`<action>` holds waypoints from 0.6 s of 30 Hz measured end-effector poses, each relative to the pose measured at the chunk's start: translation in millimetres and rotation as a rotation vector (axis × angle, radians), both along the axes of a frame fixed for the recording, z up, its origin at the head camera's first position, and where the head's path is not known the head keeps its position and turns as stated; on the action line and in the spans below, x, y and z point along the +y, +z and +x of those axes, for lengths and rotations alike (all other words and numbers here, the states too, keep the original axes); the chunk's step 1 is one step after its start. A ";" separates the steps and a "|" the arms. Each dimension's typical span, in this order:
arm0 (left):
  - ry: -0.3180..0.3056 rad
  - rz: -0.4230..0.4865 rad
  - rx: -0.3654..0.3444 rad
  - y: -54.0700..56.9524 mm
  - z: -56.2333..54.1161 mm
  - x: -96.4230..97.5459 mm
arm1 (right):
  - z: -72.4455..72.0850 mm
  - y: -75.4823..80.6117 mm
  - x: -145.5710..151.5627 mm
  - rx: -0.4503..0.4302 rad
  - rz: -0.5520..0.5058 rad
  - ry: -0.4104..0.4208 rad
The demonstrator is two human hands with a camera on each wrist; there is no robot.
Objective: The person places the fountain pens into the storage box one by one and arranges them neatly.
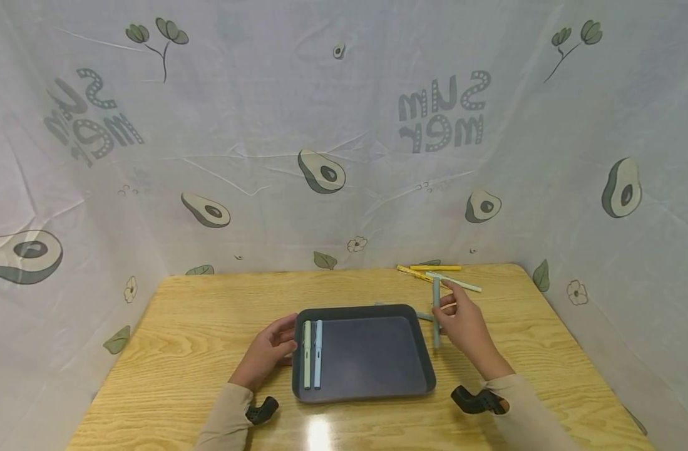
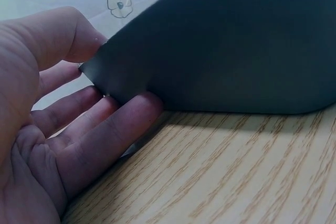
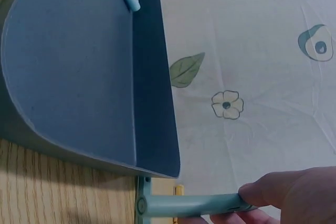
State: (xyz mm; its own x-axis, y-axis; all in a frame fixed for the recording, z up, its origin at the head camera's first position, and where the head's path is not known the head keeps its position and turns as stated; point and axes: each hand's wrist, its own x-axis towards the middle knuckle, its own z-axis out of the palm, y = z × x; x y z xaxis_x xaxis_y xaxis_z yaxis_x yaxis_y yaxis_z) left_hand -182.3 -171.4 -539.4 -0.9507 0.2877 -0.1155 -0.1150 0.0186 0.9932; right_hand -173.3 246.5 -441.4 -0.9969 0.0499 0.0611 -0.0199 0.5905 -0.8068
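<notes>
A dark grey tray (image 1: 366, 397) lies on the table with a light green pen (image 1: 307, 357) and a light blue pen (image 1: 318, 357) side by side along its left end. My left hand (image 1: 272, 347) holds the tray's left side. In the left wrist view, the thumb meets the rim and the fingers rest against the outer wall. Past the tray's right edge, my right hand (image 1: 459, 319) pinches a grey-green pen (image 1: 436, 294) between thumb and fingers. Behind the tray lies another grey-green pen (image 1: 424, 316), partly hidden by the rim.
Two yellow pens (image 1: 436, 268) and a pale green pen (image 1: 467, 287) lie near the back right of the wooden table (image 1: 208, 300). A white curtain (image 1: 265, 219) with avocado prints hangs behind and along both sides of the table.
</notes>
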 end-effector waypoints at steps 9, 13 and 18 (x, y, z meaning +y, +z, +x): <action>0.001 -0.009 -0.003 0.5 -0.4 -0.2 | 2.5 -0.9 -4.9 0.002 -0.038 0.030; -0.005 -0.005 -0.001 0.3 -0.9 -0.3 | 2.5 -1.7 -5.7 -0.007 -0.048 0.027; 0.000 0.002 -0.008 0.7 -0.9 -0.3 | 2.9 -1.8 -5.4 0.009 -0.049 0.041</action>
